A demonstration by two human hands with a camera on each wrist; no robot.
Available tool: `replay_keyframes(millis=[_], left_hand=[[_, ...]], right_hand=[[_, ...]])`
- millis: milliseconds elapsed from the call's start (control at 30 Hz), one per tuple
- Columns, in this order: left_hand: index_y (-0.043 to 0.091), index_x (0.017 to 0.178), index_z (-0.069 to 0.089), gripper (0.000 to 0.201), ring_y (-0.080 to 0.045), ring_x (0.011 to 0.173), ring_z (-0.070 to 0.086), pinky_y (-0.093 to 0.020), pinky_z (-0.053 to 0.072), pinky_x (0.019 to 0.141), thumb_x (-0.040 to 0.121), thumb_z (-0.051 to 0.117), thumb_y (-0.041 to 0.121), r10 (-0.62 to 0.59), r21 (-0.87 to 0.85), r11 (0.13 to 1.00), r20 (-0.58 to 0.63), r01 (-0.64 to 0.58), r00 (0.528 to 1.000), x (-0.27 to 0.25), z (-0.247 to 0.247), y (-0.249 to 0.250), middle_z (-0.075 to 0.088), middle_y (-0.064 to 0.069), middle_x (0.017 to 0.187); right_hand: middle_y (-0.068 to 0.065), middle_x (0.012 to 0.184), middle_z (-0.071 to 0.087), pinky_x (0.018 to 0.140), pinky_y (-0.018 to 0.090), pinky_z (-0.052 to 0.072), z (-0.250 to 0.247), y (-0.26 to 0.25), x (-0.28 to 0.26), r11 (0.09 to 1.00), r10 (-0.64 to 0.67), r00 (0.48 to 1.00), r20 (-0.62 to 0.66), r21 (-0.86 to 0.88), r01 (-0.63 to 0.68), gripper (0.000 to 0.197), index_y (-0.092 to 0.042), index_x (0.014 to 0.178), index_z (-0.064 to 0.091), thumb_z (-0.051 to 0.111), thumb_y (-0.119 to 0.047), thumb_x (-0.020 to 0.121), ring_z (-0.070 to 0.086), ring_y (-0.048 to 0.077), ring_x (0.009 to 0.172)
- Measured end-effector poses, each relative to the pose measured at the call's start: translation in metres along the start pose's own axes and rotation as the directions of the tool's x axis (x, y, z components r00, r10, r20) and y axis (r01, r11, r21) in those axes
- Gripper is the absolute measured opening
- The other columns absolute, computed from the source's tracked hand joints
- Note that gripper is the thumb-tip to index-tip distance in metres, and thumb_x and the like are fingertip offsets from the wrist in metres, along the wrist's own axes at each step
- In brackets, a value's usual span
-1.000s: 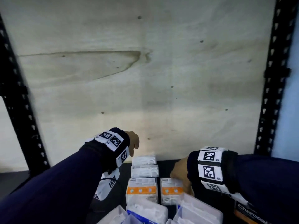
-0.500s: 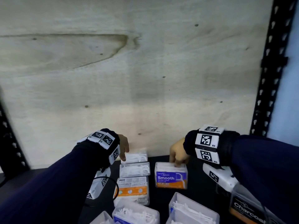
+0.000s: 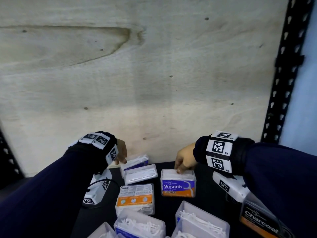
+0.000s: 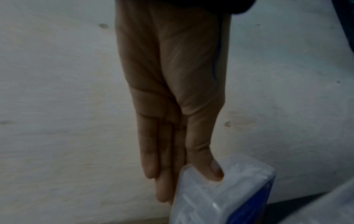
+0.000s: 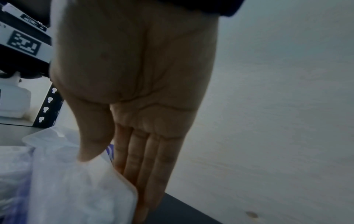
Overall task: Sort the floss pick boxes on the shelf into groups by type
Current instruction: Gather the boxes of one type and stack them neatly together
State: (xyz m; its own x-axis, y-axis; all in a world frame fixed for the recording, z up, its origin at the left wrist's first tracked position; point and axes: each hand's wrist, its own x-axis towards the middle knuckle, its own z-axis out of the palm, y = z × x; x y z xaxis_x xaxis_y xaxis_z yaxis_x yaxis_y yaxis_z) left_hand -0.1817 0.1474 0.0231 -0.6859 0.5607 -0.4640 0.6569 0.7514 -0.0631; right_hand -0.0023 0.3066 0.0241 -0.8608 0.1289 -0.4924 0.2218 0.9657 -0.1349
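Pinching clear rectangular plastic boxes: right hand (image 3: 183, 159) the Smooth box (image 3: 178, 183), left hand (image 3: 121, 152) the rear box (image 3: 135, 161).

A stockroom or storage area, going by the black metal rack upright (image 3: 283, 79) with keyhole slots just right of the right hand (image 3: 184, 160), a plywood back panel (image 3: 154, 74) behind both hands, and many retail floss boxes (image 3: 178, 183) below them on the dark shelf (image 3: 205, 194).

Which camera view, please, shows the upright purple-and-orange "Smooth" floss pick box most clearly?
The head view: the purple-and-orange "Smooth" floss pick box stands label-forward, fully framed. The right wrist view shows only its blurred clear top under the right hand. It is not identifiable in the left wrist view.
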Motion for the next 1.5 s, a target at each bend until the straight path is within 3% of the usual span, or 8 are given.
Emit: replay_keyframes(millis=[67, 133, 233, 400, 733, 967, 1233, 1500], left_hand=[[0.003, 0.098, 0.06, 0.01, 0.006, 0.037, 0.058, -0.004, 0.039, 0.037, 0.095, 0.053, 0.01, -0.033, -0.006, 0.999, -0.016, 0.032, 0.999, -0.003, 0.0, -0.002, 0.065, 0.008, 0.038], [-0.003, 0.128, 0.053, 0.035, -0.009, 0.082, 0.069, -0.005, 0.041, 0.045, 0.096, 0.051, 0.01, -0.034, 0.05, 0.998, -0.06, 0.037, 0.998, -0.008, 0.001, 0.004, 0.077, -0.013, 0.098], [0.004, 0.138, 0.046, 0.044, -0.025, 0.131, 0.048, -0.018, 0.04, 0.094, 0.097, 0.049, 0.02, -0.008, 0.129, 0.991, -0.158, 0.028, 0.987, -0.01, 0.003, 0.013, 0.049, -0.01, 0.144], [0.003, 0.131, 0.054, 0.051, -0.014, 0.097, 0.048, -0.022, 0.037, 0.062, 0.087, 0.064, 0.029, 0.053, 0.074, 0.996, -0.111, -0.045, 0.992, -0.008, 0.008, 0.014, 0.052, -0.002, 0.105], [0.009, 0.09, 0.048, 0.023, -0.015, 0.065, 0.04, -0.023, 0.03, 0.055, 0.09, 0.061, 0.028, 0.036, 0.295, 0.955, -0.215, 0.03, 0.976, -0.056, -0.007, 0.011, 0.039, 0.0, 0.066], [0.001, 0.127, 0.056, 0.047, -0.017, 0.091, 0.044, -0.025, 0.032, 0.074, 0.089, 0.061, 0.028, -0.04, 0.223, 0.965, -0.39, 0.137, 0.92, -0.127, -0.011, -0.013, 0.061, -0.017, 0.126], [0.004, 0.125, 0.056, 0.047, -0.029, 0.119, 0.055, -0.034, 0.046, 0.095, 0.086, 0.064, 0.028, -0.167, 0.158, 0.952, -0.45, 0.262, 0.877, -0.204, 0.013, -0.066, 0.061, -0.014, 0.128], [0.009, 0.12, 0.058, 0.044, -0.023, 0.107, 0.057, -0.023, 0.037, 0.064, 0.082, 0.067, 0.03, -0.306, 0.061, 0.928, -0.442, 0.369, 0.843, -0.248, 0.046, -0.127, 0.061, -0.01, 0.123]], right_hand=[[0.016, 0.131, 0.058, 0.086, 0.031, 0.044, 0.001, -0.003, -0.002, 1.0, -0.016, 0.999, -0.036, 0.0, 0.016, 0.043, -0.004, 0.127, 0.056, 0.048, -0.031, 0.095, 0.056, 0.024, 0.101], [0.013, 0.127, 0.062, 0.092, 0.031, 0.046, 0.0, -0.004, -0.003, 1.0, -0.031, 0.999, -0.018, 0.006, 0.031, 0.047, -0.007, 0.124, 0.059, 0.054, -0.039, 0.091, 0.056, 0.02, 0.096], [0.013, 0.127, 0.063, 0.101, 0.035, 0.046, 0.0, -0.005, -0.005, 1.0, -0.022, 0.998, 0.065, -0.01, 0.023, 0.048, -0.008, 0.125, 0.058, 0.066, -0.031, 0.084, 0.061, 0.027, 0.11], [0.013, 0.13, 0.06, 0.098, 0.033, 0.045, 0.002, -0.01, -0.007, 0.991, -0.018, 0.998, 0.063, -0.133, 0.026, 0.049, -0.005, 0.128, 0.054, 0.068, -0.018, 0.083, 0.055, 0.021, 0.098], [0.013, 0.132, 0.056, 0.09, 0.03, 0.044, -0.002, -0.021, -0.046, 0.94, -0.032, 0.991, -0.131, -0.341, -0.014, 0.047, -0.003, 0.129, 0.051, 0.063, -0.02, 0.087, 0.054, 0.026, 0.116], [0.011, 0.13, 0.055, 0.089, 0.028, 0.044, -0.009, -0.048, -0.088, 0.935, -0.09, 0.945, -0.314, -0.354, -0.028, 0.049, -0.007, 0.132, 0.047, 0.061, -0.022, 0.087, 0.053, 0.025, 0.117], [0.011, 0.129, 0.057, 0.093, 0.031, 0.044, -0.013, -0.117, -0.109, 0.95, -0.233, 0.88, -0.414, -0.29, 0.114, 0.053, -0.01, 0.135, 0.043, 0.061, -0.023, 0.086, 0.055, 0.026, 0.114], [0.013, 0.13, 0.055, 0.091, 0.031, 0.045, -0.002, -0.197, -0.084, 0.901, -0.367, 0.859, -0.356, -0.365, 0.234, 0.053, -0.005, 0.132, 0.044, 0.062, -0.024, 0.086, 0.054, 0.028, 0.116]])
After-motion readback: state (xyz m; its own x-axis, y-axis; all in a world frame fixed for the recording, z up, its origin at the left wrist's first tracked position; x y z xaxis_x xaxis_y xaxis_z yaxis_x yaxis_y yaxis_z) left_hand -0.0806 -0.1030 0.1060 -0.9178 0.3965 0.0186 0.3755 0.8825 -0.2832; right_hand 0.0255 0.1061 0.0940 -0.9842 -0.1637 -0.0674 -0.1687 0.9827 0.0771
